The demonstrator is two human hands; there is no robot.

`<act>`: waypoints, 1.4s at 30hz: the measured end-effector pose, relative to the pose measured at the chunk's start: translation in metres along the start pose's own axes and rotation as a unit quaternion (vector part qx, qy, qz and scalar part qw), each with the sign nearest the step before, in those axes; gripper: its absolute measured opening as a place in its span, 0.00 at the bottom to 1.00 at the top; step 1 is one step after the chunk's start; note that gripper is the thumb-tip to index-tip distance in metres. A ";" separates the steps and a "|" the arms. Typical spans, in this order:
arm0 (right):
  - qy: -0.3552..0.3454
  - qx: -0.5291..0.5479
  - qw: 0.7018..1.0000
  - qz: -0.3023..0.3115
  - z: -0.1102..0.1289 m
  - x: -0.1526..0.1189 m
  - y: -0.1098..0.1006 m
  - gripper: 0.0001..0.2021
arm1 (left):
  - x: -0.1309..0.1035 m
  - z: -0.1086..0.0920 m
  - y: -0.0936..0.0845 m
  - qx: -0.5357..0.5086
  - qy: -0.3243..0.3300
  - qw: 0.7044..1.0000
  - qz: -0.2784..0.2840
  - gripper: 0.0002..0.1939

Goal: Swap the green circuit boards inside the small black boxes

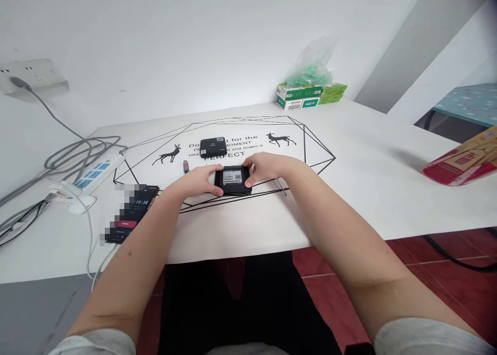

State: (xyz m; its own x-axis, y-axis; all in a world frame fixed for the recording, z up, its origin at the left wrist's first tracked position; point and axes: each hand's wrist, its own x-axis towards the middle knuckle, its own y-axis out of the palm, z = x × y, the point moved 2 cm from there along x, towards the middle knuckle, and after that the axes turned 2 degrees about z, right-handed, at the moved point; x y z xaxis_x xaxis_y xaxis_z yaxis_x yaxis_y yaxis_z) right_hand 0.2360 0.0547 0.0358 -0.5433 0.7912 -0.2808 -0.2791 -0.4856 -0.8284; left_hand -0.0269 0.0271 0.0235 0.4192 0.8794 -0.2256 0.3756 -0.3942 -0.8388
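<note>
A black, shallow rectangular case (233, 189) with a white printed label (232, 177) facing up is on the patterned tabletop in front of me. My left hand (200, 181) grips its left edge, thumb near the front corner and fingers toward the back. At the right edge, my right hand (264, 168) holds it the same way. Just behind lies a flat black box (213, 147) with rounded corners and small stickers. A short red-and-blue object (186, 166), resembling a small handle, rests beyond my left hand. Beside my right wrist is a thin metal rod (282, 188), partly hidden.
A phone (142, 205) lies by my left forearm. Left of it are a white power strip (99, 171) and coiled grey cable (77, 153). Green-and-white boxes (298, 96) with a plastic bag (312, 68) stand against the wall. A red-and-tan package (458, 161) is far right.
</note>
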 end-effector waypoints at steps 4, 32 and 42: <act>-0.016 -0.014 1.000 0.011 0.001 0.001 0.000 0.22 | 0.000 0.000 0.000 -0.004 -0.009 1.000 -0.001 0.49; 0.216 -0.002 0.964 -0.154 -0.046 0.010 -0.008 0.20 | 0.019 0.039 -0.008 0.096 -0.166 0.954 -0.231 0.27; 0.084 0.452 0.764 -0.452 -0.049 0.021 -0.013 0.08 | 0.028 0.041 0.009 0.197 -0.129 0.951 -0.199 0.20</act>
State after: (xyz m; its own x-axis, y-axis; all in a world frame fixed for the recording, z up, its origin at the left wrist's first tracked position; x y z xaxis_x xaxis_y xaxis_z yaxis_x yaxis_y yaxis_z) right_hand 0.2671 0.0956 0.0169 0.2829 0.9552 0.0876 -0.9549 0.2890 -0.0684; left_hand -0.0460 0.0596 -0.0106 0.0723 0.9943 0.0778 0.1021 0.0702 -0.9923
